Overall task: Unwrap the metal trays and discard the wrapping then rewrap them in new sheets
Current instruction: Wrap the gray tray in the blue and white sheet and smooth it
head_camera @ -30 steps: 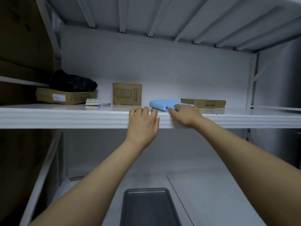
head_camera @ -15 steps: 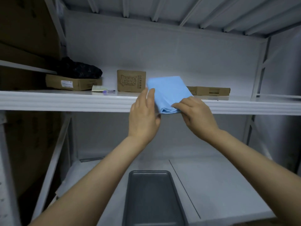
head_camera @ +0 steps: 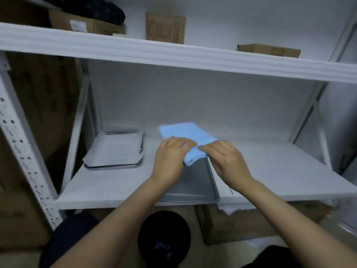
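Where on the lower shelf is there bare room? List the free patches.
Right of the right hand, the lower shelf lies bare to its right post. A bare strip runs in front of the wrapped tray. The middle is crowded: both hands press the blue sheet over the unwrapped tray.

The lower shelf (head_camera: 108, 188) carries a metal tray (head_camera: 195, 182) at its front edge, a folded blue sheet (head_camera: 185, 134) lying over the tray's far end, and a second tray (head_camera: 116, 165) at the left, covered by white wrapping (head_camera: 114, 149). The upper shelf (head_camera: 173, 55) holds three cardboard boxes (head_camera: 165, 28) and a black bag (head_camera: 96, 8).
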